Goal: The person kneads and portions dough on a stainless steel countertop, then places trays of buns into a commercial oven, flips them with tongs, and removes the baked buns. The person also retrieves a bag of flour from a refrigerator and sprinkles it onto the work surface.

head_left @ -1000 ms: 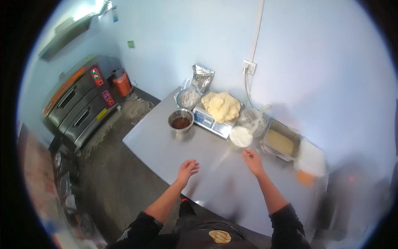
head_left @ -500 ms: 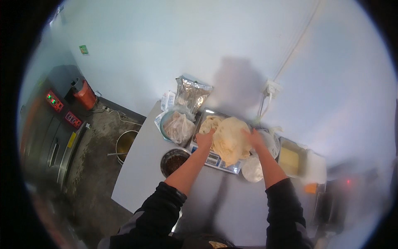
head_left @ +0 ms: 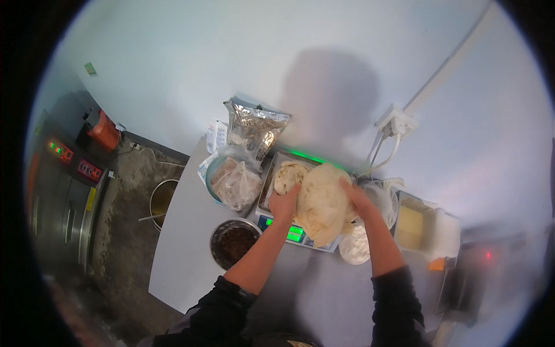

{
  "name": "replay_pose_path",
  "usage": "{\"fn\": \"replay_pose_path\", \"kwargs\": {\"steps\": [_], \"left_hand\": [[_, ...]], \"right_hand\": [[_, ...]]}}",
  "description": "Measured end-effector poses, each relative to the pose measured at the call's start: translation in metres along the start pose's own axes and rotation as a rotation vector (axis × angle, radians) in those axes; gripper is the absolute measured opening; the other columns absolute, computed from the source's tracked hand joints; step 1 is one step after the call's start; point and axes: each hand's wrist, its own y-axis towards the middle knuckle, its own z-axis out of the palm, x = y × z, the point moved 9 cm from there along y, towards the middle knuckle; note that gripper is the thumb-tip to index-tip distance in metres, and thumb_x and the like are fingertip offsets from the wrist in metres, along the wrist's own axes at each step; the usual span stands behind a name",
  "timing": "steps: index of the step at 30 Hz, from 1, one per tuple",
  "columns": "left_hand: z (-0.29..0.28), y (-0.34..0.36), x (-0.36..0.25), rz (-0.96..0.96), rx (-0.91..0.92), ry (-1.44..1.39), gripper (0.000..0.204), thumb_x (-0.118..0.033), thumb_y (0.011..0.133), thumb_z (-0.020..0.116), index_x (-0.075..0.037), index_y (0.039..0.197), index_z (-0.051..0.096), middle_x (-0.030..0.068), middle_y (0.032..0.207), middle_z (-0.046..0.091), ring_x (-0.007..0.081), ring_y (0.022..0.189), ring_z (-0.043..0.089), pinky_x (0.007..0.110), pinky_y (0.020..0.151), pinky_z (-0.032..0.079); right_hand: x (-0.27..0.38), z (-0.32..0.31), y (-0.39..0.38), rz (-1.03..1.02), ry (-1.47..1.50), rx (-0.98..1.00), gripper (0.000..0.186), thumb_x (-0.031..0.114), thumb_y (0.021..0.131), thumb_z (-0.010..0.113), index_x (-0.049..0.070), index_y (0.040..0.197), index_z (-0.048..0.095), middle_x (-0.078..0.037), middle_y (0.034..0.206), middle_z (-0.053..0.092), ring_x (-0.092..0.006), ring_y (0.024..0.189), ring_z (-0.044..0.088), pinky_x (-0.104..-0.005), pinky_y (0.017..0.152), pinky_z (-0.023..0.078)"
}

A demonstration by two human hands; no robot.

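Note:
A large, pale, floppy lump of dough (head_left: 325,202) rests over a metal tray on a digital kitchen scale (head_left: 295,233), hiding much of both. My right hand (head_left: 359,199) grips the lump's right side, with some fingertips hidden behind it. On the opposite edge, my left hand (head_left: 284,205) is closed on the dough, its thumb up against it. Just beyond the left hand lies a smaller, speckled piece of dough (head_left: 288,178), touching the big lump. The scale's display and a strip along its back edge glow green.
Left of the scale stand a steel bowl of dark filling (head_left: 234,243), a teal bowl with a plastic bag (head_left: 237,184) and a foil pouch (head_left: 257,128). At right are a bowl of white powder (head_left: 355,245) and a rectangular tub (head_left: 411,222). A socket (head_left: 396,121) is on the wall.
The scale's display and back strip have lit up green. My hands still hold the dough at nearly the same spot, and the whole view has shifted closer.

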Motion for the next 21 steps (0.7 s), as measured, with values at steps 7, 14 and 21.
{"fn": "replay_pose_path", "kwargs": {"steps": [7,14,21], "left_hand": [[-0.006,-0.006,-0.031,0.332,-0.199,0.270,0.064,-0.035,0.086,0.096,0.007,0.129,0.074,0.0140,0.118,0.079,0.0297,0.104,0.075,0.043,0.095,0.059],[-0.001,0.023,0.003,-0.111,0.308,-0.181,0.043,-0.024,0.101,0.084,0.003,0.132,0.074,0.0095,0.121,0.079,0.0190,0.103,0.076,0.037,0.089,0.060],[0.007,0.035,0.011,-0.137,0.545,-0.495,0.056,-0.045,0.115,0.059,-0.001,0.149,0.064,0.0108,0.139,0.075,0.0250,0.123,0.073,0.040,0.105,0.058]], "right_hand": [[-0.002,0.003,0.000,0.068,0.219,0.050,0.087,0.064,0.095,0.085,-0.009,0.140,0.066,-0.016,0.130,0.077,-0.0244,0.115,0.076,-0.0391,0.102,0.060],[0.004,0.006,0.002,-0.013,0.252,-0.004,0.080,0.054,0.099,0.085,-0.006,0.145,0.059,-0.012,0.129,0.074,-0.0244,0.118,0.073,-0.0397,0.102,0.061],[0.021,0.003,-0.013,-0.054,0.433,0.074,0.071,0.060,0.111,0.062,0.000,0.149,0.061,-0.013,0.141,0.072,-0.0275,0.135,0.066,-0.0445,0.117,0.051]]}}
